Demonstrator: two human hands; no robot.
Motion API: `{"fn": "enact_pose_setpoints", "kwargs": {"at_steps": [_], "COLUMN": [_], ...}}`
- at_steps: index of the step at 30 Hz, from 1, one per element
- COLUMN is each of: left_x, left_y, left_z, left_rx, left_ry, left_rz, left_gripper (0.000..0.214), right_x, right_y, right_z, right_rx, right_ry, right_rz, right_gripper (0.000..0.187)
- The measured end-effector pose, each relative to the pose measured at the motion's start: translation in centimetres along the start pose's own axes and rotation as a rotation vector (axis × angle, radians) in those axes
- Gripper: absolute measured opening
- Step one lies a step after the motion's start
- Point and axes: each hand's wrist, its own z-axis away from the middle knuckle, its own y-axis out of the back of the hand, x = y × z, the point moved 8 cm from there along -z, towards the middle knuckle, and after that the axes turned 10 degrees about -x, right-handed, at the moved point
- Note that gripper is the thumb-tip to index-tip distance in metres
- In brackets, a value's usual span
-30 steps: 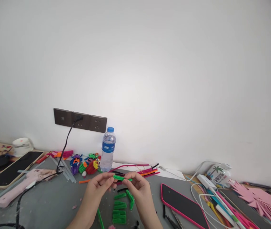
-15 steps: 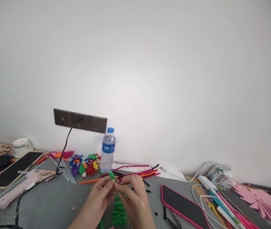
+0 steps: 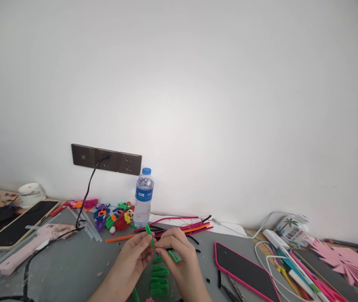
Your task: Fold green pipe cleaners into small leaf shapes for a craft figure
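Note:
My left hand (image 3: 132, 256) and my right hand (image 3: 179, 251) meet low in the middle of the view, fingers pinched together on a green pipe cleaner (image 3: 149, 233). One end of it sticks up and to the left above my left fingers; another green bit shows by my right fingers. Below my hands lie several folded green pipe cleaner pieces (image 3: 159, 282) on the grey mat (image 3: 71, 264). Behind my hands lies a bundle of pink, orange and black pipe cleaners (image 3: 181, 226).
A water bottle (image 3: 143, 197) stands behind my hands by the wall. A pink glue gun (image 3: 34, 245) with a black cord lies left, near a phone (image 3: 18, 224). A pink-cased phone (image 3: 244, 270), white cables, pens and pink paper lie right. Small colourful figures (image 3: 116, 216) sit by the bottle.
A second ago the green pipe cleaner was held level between both hands. It now stands tilted upward, and my hands have closed in on each other.

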Motion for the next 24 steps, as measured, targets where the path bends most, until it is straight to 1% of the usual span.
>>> {"fn": "enact_pose_setpoints", "kwargs": {"at_steps": [5, 7, 11, 13, 15, 18, 20, 24], "left_x": [0.2, 0.5, 0.5, 0.4, 0.3, 0.1, 0.1, 0.3], "left_y": [0.0, -0.3, -1.3, -1.8, -2.4, -3.2, -3.3, -2.8], "left_z": [0.1, 0.0, -0.2, -0.2, 0.0, 0.4, 0.5, 0.3], "left_rx": [0.01, -0.027, -0.169, -0.235, -0.301, -0.355, -0.356, -0.326], "left_ry": [0.001, -0.009, 0.001, 0.009, 0.014, 0.035, 0.044, 0.033], "left_rz": [-0.12, -0.207, -0.364, -0.366, -0.335, -0.314, -0.335, -0.444], "left_gripper": [0.033, 0.034, 0.038, 0.041, 0.047, 0.052, 0.051, 0.043], "right_x": [0.8, 1.2, 2.1, 2.6, 2.7, 2.4, 2.4, 3.0], "right_y": [0.8, 0.8, 0.3, -0.2, -1.1, -2.2, -2.4, -2.2], "right_z": [-0.2, -0.4, -0.4, -0.2, 0.1, 0.6, 0.8, 0.7], "right_rx": [0.039, 0.016, -0.08, -0.143, -0.238, -0.365, -0.375, -0.3], "right_ry": [-0.055, -0.073, -0.127, -0.193, -0.249, -0.303, -0.326, -0.349], "right_rz": [-0.149, -0.233, -0.466, -0.61, -0.762, -0.939, -1.009, -1.004], "right_gripper": [0.01, 0.012, 0.019, 0.03, 0.04, 0.039, 0.037, 0.033]}}
